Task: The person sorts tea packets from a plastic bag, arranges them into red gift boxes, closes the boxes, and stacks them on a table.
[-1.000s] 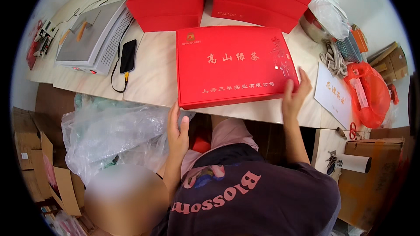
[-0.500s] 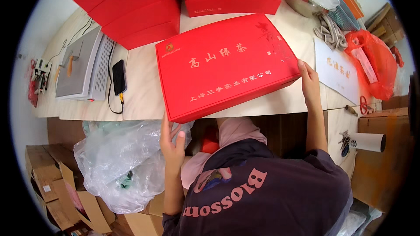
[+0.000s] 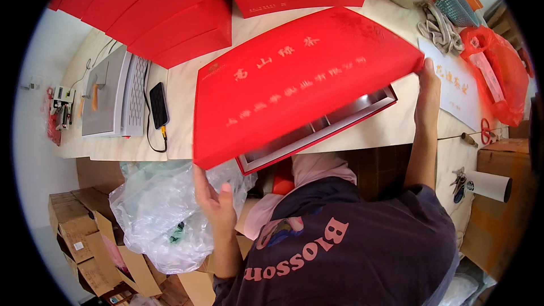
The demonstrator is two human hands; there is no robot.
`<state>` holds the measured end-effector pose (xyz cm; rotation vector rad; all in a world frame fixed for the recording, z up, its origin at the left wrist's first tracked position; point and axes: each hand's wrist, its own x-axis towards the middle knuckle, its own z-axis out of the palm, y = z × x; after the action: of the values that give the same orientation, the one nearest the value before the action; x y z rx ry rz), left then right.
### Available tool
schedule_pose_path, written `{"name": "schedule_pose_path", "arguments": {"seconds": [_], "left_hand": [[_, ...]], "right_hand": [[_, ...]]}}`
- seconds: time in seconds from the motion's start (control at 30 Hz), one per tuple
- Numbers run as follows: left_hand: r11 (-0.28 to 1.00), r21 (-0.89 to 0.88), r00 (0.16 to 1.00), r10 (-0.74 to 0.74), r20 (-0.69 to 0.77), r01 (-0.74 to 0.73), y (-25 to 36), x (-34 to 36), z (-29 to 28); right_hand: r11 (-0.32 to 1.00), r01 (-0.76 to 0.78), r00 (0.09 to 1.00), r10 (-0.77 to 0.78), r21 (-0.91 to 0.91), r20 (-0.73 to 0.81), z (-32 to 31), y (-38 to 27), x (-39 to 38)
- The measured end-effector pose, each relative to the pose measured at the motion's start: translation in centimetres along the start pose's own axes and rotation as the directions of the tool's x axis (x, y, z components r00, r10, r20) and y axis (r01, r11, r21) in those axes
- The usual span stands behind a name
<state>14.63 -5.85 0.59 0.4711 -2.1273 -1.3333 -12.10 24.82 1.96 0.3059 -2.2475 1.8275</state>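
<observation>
Lid (image 3: 306, 82) and box bottom (image 3: 326, 135) have come apart on the near side. Half a second ago the red box was shut all the way. Now the lid is tipped up at the front, and a gap shows the silvery inside with a thin wall across it. The box bottom is in front of me at the near edge of the pale table (image 3: 181, 88), and its near left corner pokes out past that edge.

My left hand (image 3: 214, 195) is at the lid's near left corner. The fingers reach up to the corner, and the thumb stands away from it. My right hand (image 3: 429, 90) is at the lid's right corner, farther to the right than before. The lid is up between my two hands, but I cannot tell if the fingers of either one are closed around it.

Most of the inside is hidden under the lid, so I can't see if anything is in there. The back of the box bottom is hidden too. The gold letters on top are a bit blurry. Behind, two stacks of red boxes (image 3: 170, 8) get cut off at the top. Below the table, a clear plastic bag (image 3: 164, 221) is so crumpled that I can't make out the green bit in it.
</observation>
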Motion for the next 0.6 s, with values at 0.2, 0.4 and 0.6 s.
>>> {"name": "schedule_pose_path", "arguments": {"seconds": [0.2,0.4,0.6], "left_hand": [[0.978,0.175,0.980,0.139,-0.144,-0.113,3.5,10.1,0.1],[0.942,0.283,0.947,0.246,-0.208,-0.182,3.2,22.1,-0.7],[0.936,0.332,0.983,0.157,-0.091,-0.119,-0.9,27.0,-0.3]], "right_hand": [[0.946,0.297,0.941,-0.313,0.133,0.125,2.7,-1.3,5.1],[0.795,0.605,0.774,-0.576,-0.040,0.264,9.1,-2.7,5.8],[0.649,0.753,0.460,-0.398,-0.111,0.794,14.9,0.9,1.1]]}}
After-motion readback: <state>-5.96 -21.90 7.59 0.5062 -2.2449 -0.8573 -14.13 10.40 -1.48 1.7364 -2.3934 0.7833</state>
